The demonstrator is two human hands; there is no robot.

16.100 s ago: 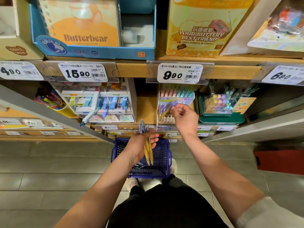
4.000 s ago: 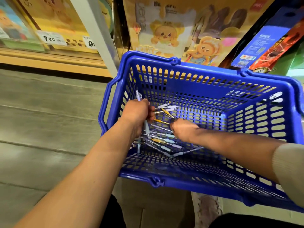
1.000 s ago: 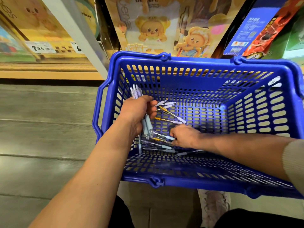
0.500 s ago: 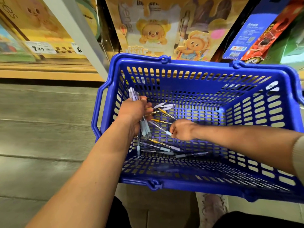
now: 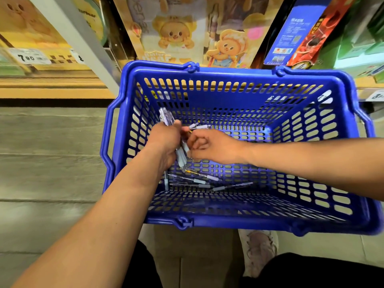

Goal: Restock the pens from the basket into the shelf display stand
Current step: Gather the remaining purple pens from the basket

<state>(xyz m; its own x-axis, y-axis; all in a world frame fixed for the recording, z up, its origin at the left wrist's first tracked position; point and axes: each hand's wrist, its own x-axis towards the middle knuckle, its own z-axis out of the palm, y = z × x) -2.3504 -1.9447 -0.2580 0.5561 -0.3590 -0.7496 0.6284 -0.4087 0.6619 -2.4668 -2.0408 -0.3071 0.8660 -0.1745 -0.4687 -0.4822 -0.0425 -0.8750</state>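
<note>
Seeing the right hand (image 5: 209,146) up off the floor of the basket (image 5: 228,224) now, pressing in beside the left hand (image 5: 166,142) near the basket's left wall. Half a second back, finding it lower, down among the loose pens. Seeing the left hand keeping much the same spot by that wall, bundle still in its fist.

Grip: finding the left hand clenching around a bundle of pens (image 5: 167,117). Seeing clear lilac tops sticking up above the fist toward the basket's far wall, and grey-lilac grips poking out below toward its floor. Finding the right hand's fingers curling, tips touching the bundle just under the left fist. Not managing to tell whether pinching a pen of its own or only nudging the bundle.

Counting a few loose pens (image 5: 195,179) lying flat on the basket's floor, under both hands, toward its near-left corner. Catching one or two more peeking out past the right hand's knuckles, toward the far wall.

Hidden or unclear: losing the middle of the bundle inside the left fist, so not getting a pen count. Fighting blur on the loose pens, separating only lilac and a bit of yellow. Seeing the basket's near-right corner running into the frame edge. Catching bear-print packaging (image 5: 176,36) behind the basket's far rim, tops cut off.
</note>
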